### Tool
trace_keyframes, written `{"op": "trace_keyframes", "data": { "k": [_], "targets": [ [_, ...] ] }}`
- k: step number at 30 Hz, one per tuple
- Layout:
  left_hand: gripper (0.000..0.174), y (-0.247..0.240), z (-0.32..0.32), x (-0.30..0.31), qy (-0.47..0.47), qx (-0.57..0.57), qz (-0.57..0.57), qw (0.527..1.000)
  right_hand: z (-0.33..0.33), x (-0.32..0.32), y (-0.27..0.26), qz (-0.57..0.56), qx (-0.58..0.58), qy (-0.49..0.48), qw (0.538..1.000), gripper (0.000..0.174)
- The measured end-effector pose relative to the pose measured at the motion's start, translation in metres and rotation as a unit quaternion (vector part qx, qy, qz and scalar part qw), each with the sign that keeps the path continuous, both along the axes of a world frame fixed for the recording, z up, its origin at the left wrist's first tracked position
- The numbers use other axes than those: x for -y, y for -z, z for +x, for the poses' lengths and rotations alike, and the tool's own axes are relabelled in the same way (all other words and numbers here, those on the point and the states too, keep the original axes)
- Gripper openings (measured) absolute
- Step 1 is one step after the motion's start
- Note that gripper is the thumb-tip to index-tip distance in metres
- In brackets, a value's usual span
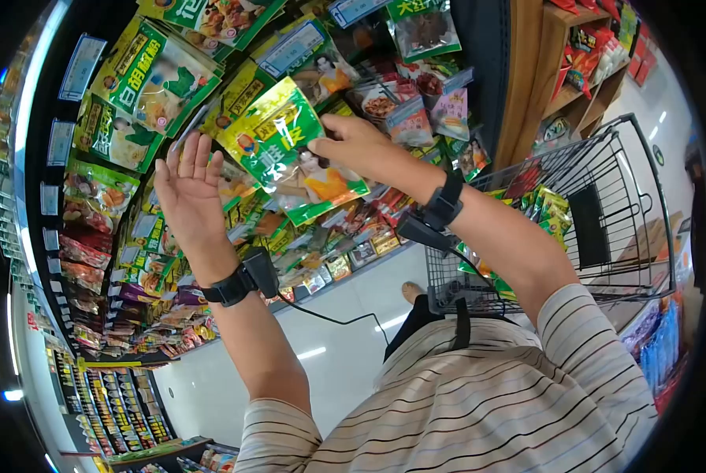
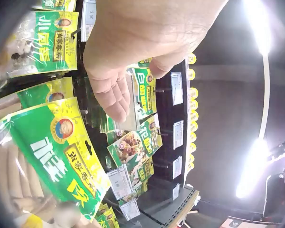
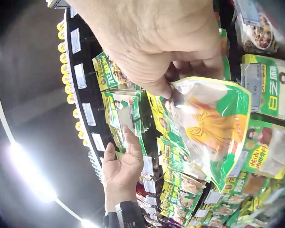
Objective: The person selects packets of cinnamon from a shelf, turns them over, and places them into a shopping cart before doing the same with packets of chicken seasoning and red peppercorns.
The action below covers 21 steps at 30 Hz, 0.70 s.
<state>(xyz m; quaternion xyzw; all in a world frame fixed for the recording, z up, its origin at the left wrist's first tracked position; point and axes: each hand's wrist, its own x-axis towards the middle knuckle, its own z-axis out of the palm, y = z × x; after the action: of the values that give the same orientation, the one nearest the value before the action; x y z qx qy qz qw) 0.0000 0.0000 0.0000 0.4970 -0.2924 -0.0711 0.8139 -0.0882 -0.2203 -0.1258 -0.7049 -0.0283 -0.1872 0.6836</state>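
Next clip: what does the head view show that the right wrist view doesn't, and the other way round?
Only the head view: the wire shopping cart with green packets inside, the striped shirt and the floor. Only the right wrist view: a bright ceiling light strip. Both: the right hand pinches a green packet by its edge, and the left hand is open with straight fingers beside it, holding nothing, before the hanging packets.

Hanging packets (image 1: 156,79) crowd the upper left of the frame; the held packet (image 1: 290,150) covers those at centre. The shopping cart (image 1: 637,197) blocks the right. Open floor (image 1: 345,347) lies lower centre.
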Motion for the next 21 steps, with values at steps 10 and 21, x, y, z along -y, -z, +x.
{"op": "trace_keyframes", "data": {
  "k": [10,21],
  "targets": [
    [0.048,0.004,0.009,0.001,0.006,0.002,-0.004,1.0,0.026,-0.016,-0.021,0.005,0.013,0.007,1.0,0.028],
    [0.051,0.009,0.01,0.001,0.002,-0.001,0.004,1.0,0.061,-0.021,-0.01,0.041,0.077,0.039,0.995,0.031]
  ]
}}
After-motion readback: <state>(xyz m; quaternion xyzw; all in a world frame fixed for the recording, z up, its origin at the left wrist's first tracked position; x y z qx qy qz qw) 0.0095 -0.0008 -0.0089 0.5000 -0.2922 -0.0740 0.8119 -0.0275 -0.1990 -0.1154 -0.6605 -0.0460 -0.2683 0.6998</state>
